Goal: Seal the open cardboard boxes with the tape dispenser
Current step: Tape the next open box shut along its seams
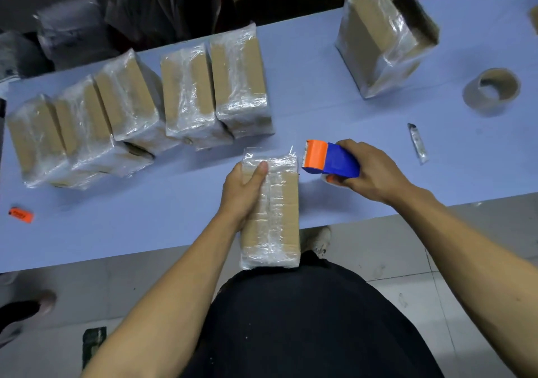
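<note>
A small cardboard box [279, 217] wrapped in clear tape lies lengthwise at the table's near edge, its near end overhanging. My left hand [244, 191] grips its left side, thumb on top. My right hand [369, 170] holds a blue and orange tape dispenser [329, 160] just right of the box's far corner, its orange head close to the box. A loose flap of tape sticks up at that far end.
Several taped boxes [186, 92] stand in a row at the back left of the pale blue table [320, 109]. A larger open box [387, 31] sits back right. An empty tape core [492, 90], a small wrapped knife [417, 143] and an orange lighter [21, 214] lie around.
</note>
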Motion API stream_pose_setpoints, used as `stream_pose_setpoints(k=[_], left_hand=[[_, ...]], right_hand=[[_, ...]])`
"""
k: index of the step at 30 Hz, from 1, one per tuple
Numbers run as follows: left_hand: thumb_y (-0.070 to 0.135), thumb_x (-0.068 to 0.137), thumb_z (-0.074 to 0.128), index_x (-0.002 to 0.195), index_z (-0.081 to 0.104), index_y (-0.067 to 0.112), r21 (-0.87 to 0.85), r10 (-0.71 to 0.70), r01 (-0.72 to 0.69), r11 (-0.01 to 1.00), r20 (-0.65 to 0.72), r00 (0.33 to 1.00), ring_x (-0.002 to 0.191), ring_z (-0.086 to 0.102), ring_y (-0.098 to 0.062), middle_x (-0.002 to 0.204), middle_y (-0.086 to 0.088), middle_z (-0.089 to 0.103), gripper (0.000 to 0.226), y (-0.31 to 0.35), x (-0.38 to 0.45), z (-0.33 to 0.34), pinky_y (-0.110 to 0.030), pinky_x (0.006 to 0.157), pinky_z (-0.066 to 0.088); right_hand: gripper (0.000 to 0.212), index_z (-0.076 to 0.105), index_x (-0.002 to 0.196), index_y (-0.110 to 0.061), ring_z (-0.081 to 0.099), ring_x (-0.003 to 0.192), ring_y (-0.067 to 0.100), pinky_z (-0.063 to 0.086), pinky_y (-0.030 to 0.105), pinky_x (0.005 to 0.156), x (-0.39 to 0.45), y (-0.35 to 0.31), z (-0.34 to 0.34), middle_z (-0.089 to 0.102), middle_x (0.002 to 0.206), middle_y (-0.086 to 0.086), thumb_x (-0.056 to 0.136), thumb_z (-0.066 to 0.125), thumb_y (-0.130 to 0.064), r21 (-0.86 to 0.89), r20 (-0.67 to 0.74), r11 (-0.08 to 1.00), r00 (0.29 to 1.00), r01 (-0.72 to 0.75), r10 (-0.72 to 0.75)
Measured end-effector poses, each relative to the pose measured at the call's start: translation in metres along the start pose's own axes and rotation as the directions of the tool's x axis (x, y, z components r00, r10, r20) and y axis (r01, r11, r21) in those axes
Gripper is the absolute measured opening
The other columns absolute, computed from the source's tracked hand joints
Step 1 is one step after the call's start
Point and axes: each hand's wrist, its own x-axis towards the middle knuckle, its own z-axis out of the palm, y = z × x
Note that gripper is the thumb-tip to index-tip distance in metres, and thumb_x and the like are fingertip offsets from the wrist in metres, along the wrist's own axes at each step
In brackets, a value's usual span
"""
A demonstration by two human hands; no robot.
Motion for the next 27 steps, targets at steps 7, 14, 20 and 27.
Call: stream_pose_setpoints(k=[7, 14, 20, 27], left_hand=[[0.060, 0.082, 0.069, 0.104, 0.068, 0.028, -0.015, 0.023, -0.024, 1.000, -0.013, 1.000, 0.092, 0.074, -0.017, 0.099, 0.005, 0.077, 0.039, 0.003, -0.001, 0.004, -0.051, 0.091, 0.058], [0.062, 0.076, 0.072, 0.102, 0.069, 0.026, -0.017, 0.012, -0.013, 1.000, -0.027, 1.000, 0.091, 0.074, -0.019, 0.097, 0.004, 0.077, 0.044, 0.009, -0.003, 0.007, -0.052, 0.090, 0.058], [0.054, 0.080, 0.075, 0.100, 0.068, 0.027, -0.068, 0.004, -0.004, 0.998, 0.007, 1.000, 0.091, 0.074, -0.020, 0.096, 0.003, 0.077, 0.035, 0.009, -0.005, 0.008, -0.052, 0.090, 0.058], [0.074, 0.074, 0.066, 0.130, 0.056, 0.034, -0.071, -0.004, 0.004, 0.997, 0.007, 1.000, 0.116, 0.065, -0.014, 0.128, 0.007, 0.067, 0.069, 0.006, -0.004, 0.003, -0.047, 0.103, 0.051]], right_hand=[[0.051, 0.051, 0.118, -0.027, 0.057, 0.081, 0.025, 0.045, 0.035, 0.065, -0.003, 0.023, -0.016, 0.060, 0.091, 0.001, 0.077, 0.077, -0.044, -0.177, 0.082, 0.983, 0.995, -0.047, 0.062], [0.038, 0.061, 0.096, -0.010, 0.035, 0.061, 0.028, 0.026, 0.034, 0.062, 0.021, -0.047, -0.015, 0.042, 0.069, 0.009, 0.060, 0.070, -0.008, -0.589, -0.068, 0.808, 0.995, 0.014, -0.067], [0.029, 0.058, 0.109, -0.015, 0.058, 0.097, 0.030, 0.030, 0.035, 0.076, 0.031, -0.093, 0.007, 0.060, 0.104, 0.009, 0.081, 0.059, -0.009, -0.709, 0.066, 0.704, 0.991, -0.037, 0.119], [0.080, 0.033, 0.149, -0.005, 0.054, 0.096, 0.041, 0.038, 0.043, 0.077, 0.019, -0.046, 0.034, 0.055, 0.112, 0.024, 0.077, 0.067, -0.012, -0.556, -0.149, 0.779, 0.957, -0.289, 0.248]])
